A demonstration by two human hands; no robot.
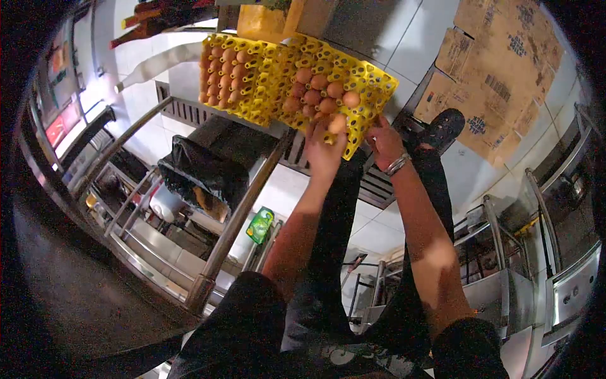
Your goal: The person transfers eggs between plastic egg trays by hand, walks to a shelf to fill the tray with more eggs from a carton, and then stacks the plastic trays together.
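Observation:
A yellow egg tray (372, 85) lies at the top middle, with several brown eggs (319, 82) grouped in its cups and bare cups around them. At its near edge, my left hand (325, 150) has its fingers closed around a brown egg (338, 123), just over the cups. My right hand (385, 145), with a metal watch on the wrist, grips the tray's right edge; its fingertips are partly hidden. To the left stands a stack of yellow trays (255, 104) holding rows of brown eggs (226, 72).
Flattened cardboard (495, 76) lies on the tiled floor at right, beside my dark shoe (445, 126). Left are a black-bagged bin (205, 167), a metal rail (249, 208) and a green packet (260, 225). Floor grates (375, 188) run beneath. Bottles (154, 66) lie top left.

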